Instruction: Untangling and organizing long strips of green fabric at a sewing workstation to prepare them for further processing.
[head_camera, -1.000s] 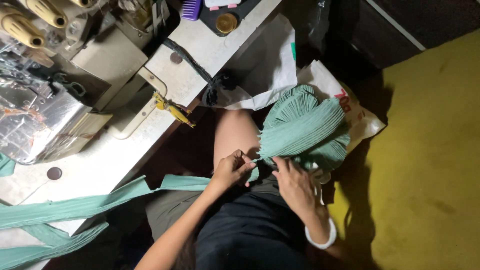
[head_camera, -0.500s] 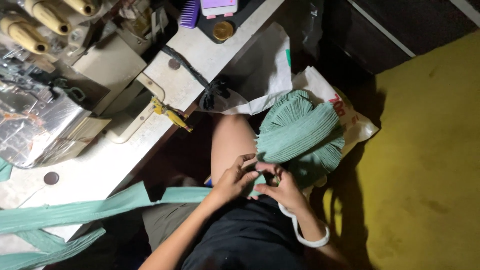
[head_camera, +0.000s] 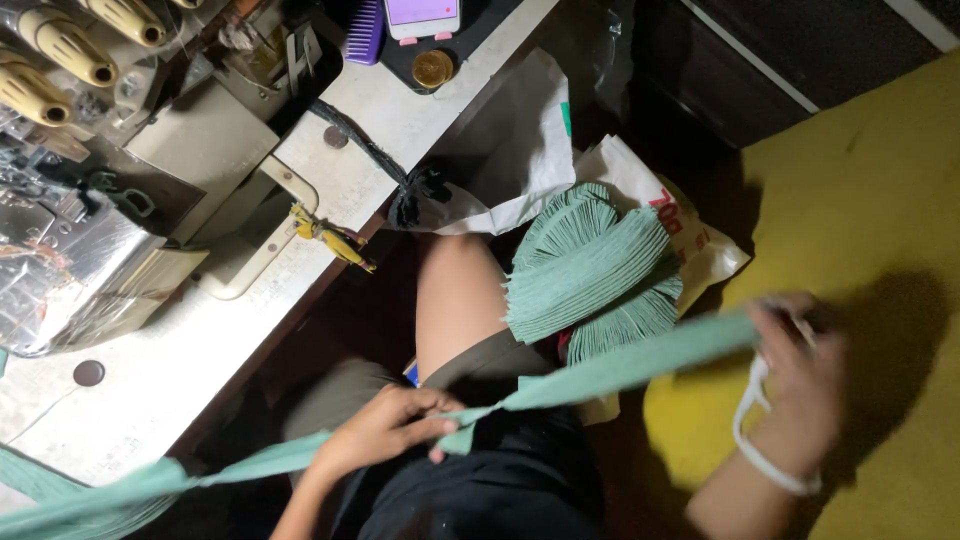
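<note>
While the person sits at the sewing table (head_camera: 250, 330), a long green fabric strip (head_camera: 610, 365) is stretched across the lap between both hands; the left hand (head_camera: 385, 430) is closed round it, pinching it at a twist above the thigh; the right hand (head_camera: 800, 375), blurred, with a white band on its wrist, grips the far end out over the yellow floor (head_camera: 870, 200); a stack of folded green strips (head_camera: 590, 270) rests on a white bag (head_camera: 690, 215) beside the knee; yellow thread snips (head_camera: 330, 237) lie at the table's edge.
</note>
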